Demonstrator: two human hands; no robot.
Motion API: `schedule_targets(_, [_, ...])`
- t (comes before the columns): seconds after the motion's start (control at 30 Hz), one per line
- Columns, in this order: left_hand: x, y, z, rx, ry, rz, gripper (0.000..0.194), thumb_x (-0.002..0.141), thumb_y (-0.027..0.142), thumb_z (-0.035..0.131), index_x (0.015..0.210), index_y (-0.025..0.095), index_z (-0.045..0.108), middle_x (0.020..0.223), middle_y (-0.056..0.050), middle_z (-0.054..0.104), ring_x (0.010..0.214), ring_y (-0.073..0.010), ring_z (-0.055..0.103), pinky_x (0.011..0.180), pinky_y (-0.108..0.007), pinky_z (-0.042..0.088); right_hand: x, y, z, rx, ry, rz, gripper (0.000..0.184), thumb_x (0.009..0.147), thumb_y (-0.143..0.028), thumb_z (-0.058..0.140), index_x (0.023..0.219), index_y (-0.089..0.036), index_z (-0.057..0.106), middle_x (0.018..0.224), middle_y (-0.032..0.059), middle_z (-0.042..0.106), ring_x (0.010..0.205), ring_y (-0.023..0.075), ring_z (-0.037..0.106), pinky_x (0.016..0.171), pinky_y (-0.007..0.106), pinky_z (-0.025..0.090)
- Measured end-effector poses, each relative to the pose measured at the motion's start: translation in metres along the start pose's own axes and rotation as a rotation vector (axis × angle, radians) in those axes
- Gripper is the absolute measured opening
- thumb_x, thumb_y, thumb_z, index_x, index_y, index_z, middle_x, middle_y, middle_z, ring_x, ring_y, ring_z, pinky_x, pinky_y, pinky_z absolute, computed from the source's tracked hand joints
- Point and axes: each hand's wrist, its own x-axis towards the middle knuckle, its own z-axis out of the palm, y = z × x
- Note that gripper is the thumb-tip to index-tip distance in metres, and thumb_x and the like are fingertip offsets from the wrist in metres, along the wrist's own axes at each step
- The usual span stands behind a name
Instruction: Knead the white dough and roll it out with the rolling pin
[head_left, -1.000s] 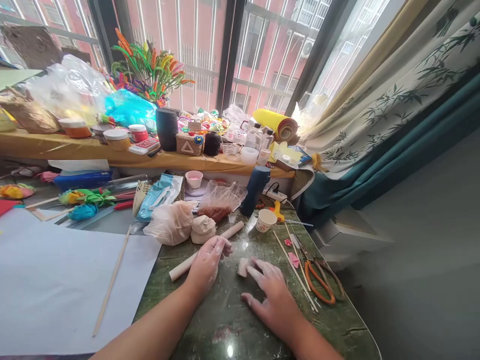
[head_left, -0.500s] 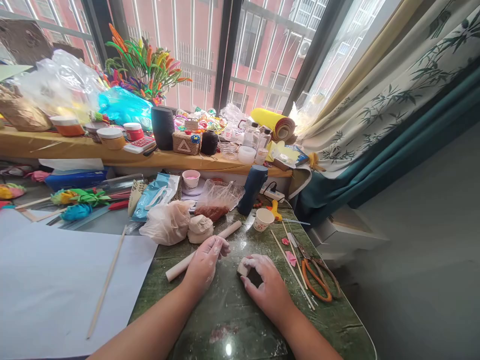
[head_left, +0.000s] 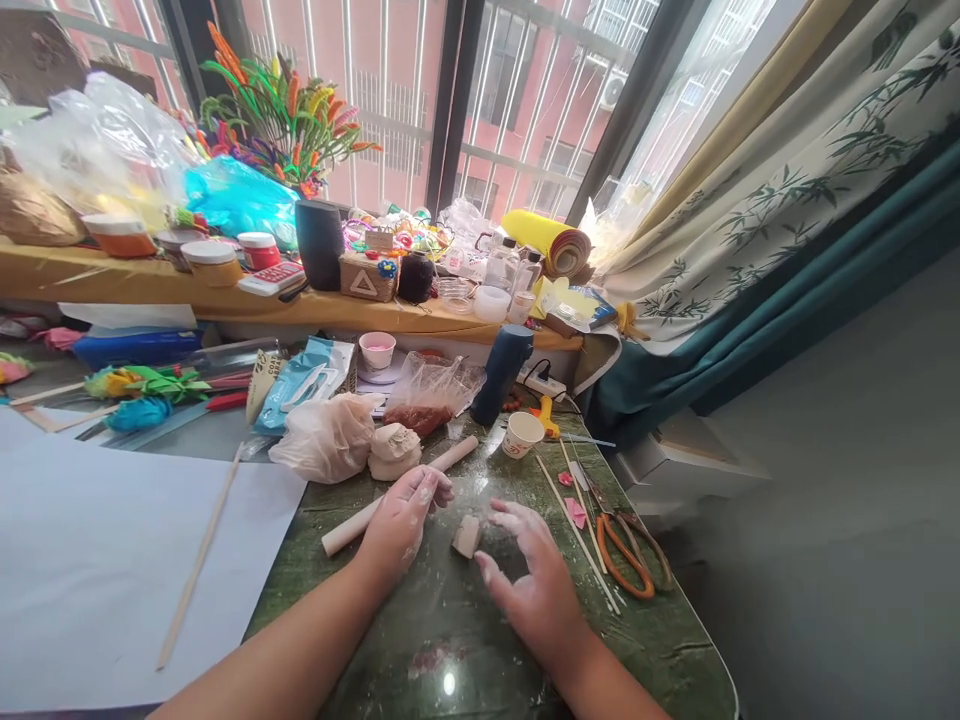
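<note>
A small pale block of clay lies on the green tabletop between my hands. My right hand is just right of it, thumb and fingers apart, with nothing in its grasp. My left hand, dusted with white powder, is closed with its fingers pressed together; whatever may be inside is hidden. Behind its wrist a wooden rolling pin lies diagonally, partly covered by the hand. A larger lump of clay sits past the pin, beside a crumpled plastic bag.
Scissors, thin sticks and pink scraps lie to the right. A paper cup and a dark blue bottle stand behind. White paper covers the left side. The windowsill holds jars and craft materials.
My right hand has opened and let go of the small clay block, which now rests on the table. My left hand stays closed by the rolling pin. The view has shifted slightly.
</note>
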Motion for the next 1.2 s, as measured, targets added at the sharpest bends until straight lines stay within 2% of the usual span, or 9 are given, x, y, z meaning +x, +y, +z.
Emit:
schedule_targets(0.13, [-0.001, 0.003, 0.001, 0.002, 0.014, -0.014, 0.044, 0.086, 0.063, 0.065, 0.080, 0.019, 0.068, 0.077, -0.004, 0.066, 0.077, -0.0203, 0.059, 0.076, -0.031, 0.048, 0.002, 0.000, 0.013, -0.037, -0.047, 0.007, 0.047, 0.085, -0.033, 0.074, 0.130, -0.027, 0.059, 0.130, 0.0107, 0.066, 0.125, 0.0329, 0.058, 0.110, 0.053, 0.043])
schedule_targets(0.2, [-0.001, 0.005, 0.002, 0.001, 0.023, -0.027, 0.045, 0.085, 0.063, 0.066, 0.079, 0.019, 0.068, 0.077, -0.004, 0.066, 0.077, -0.0205, 0.059, 0.075, -0.031, 0.048, 0.006, -0.001, 0.016, -0.058, -0.073, 0.007, 0.040, 0.086, -0.030, 0.073, 0.125, -0.027, 0.062, 0.124, 0.0092, 0.069, 0.119, 0.0323, 0.061, 0.108, 0.053, 0.044])
schedule_targets(0.3, [-0.002, 0.007, 0.003, 0.001, 0.027, -0.029, 0.045, 0.084, 0.064, 0.066, 0.078, 0.019, 0.068, 0.076, -0.004, 0.066, 0.076, -0.0205, 0.059, 0.075, -0.031, 0.048, 0.009, -0.002, 0.016, -0.013, -0.042, 0.020, 0.029, 0.086, -0.026, 0.070, 0.114, -0.025, 0.065, 0.113, 0.0073, 0.071, 0.109, 0.0291, 0.064, 0.102, 0.048, 0.048])
schedule_targets(0.43, [-0.001, 0.005, 0.003, 0.004, 0.024, -0.018, 0.046, 0.085, 0.065, 0.065, 0.078, 0.019, 0.067, 0.076, -0.005, 0.065, 0.075, -0.0203, 0.058, 0.073, -0.031, 0.047, 0.009, -0.002, 0.012, 0.131, 0.013, 0.101, 0.033, 0.080, -0.026, 0.073, 0.113, -0.025, 0.066, 0.113, 0.0076, 0.070, 0.111, 0.0288, 0.062, 0.103, 0.046, 0.047])
schedule_targets(0.53, [0.000, 0.001, 0.002, 0.004, 0.019, -0.012, 0.046, 0.086, 0.065, 0.064, 0.079, 0.019, 0.067, 0.076, -0.005, 0.065, 0.075, -0.0202, 0.057, 0.073, -0.031, 0.046, 0.009, -0.008, 0.008, 0.425, 0.059, 0.322, 0.037, 0.078, -0.034, 0.078, 0.112, -0.024, 0.067, 0.113, 0.0080, 0.071, 0.110, 0.0289, 0.064, 0.102, 0.045, 0.047])
schedule_targets(0.73, [0.000, 0.000, 0.001, -0.012, 0.007, -0.019, 0.047, 0.085, 0.065, 0.065, 0.079, 0.019, 0.067, 0.077, -0.004, 0.065, 0.076, -0.0197, 0.057, 0.073, -0.030, 0.045, 0.014, -0.022, -0.001, 1.466, 0.112, 0.877, 0.031, 0.092, -0.050, 0.061, 0.094, -0.021, 0.068, 0.094, 0.0070, 0.073, 0.078, 0.0193, 0.068, 0.067, 0.031, 0.052])
schedule_targets(0.9, [0.000, 0.000, 0.001, -0.024, 0.010, -0.022, 0.047, 0.085, 0.066, 0.065, 0.078, 0.019, 0.066, 0.077, -0.005, 0.065, 0.076, -0.0201, 0.057, 0.072, -0.031, 0.046, 0.021, -0.023, -0.007, 1.338, 0.178, 0.938, 0.026, 0.091, -0.044, 0.070, 0.094, -0.017, 0.071, 0.084, 0.0061, 0.072, 0.067, 0.0164, 0.066, 0.057, 0.026, 0.050])
schedule_targets(1.07, [0.000, 0.001, 0.001, -0.013, 0.005, -0.009, 0.046, 0.086, 0.065, 0.064, 0.079, 0.020, 0.066, 0.077, -0.005, 0.065, 0.075, -0.0205, 0.057, 0.072, -0.031, 0.047, 0.028, -0.018, -0.014, 1.366, 0.119, 0.890, 0.028, 0.095, -0.041, 0.063, 0.098, -0.014, 0.070, 0.102, 0.0135, 0.075, 0.093, 0.0239, 0.074, 0.084, 0.038, 0.061])
schedule_targets(1.2, [0.000, 0.004, 0.001, -0.025, 0.000, -0.022, 0.045, 0.085, 0.064, 0.065, 0.078, 0.019, 0.067, 0.076, -0.004, 0.065, 0.075, -0.0200, 0.058, 0.072, -0.031, 0.047, 0.021, -0.008, -0.004, 1.377, 0.143, 0.854, 0.029, 0.096, -0.047, 0.063, 0.096, -0.018, 0.067, 0.100, 0.0112, 0.075, 0.105, 0.0250, 0.074, 0.104, 0.044, 0.057])
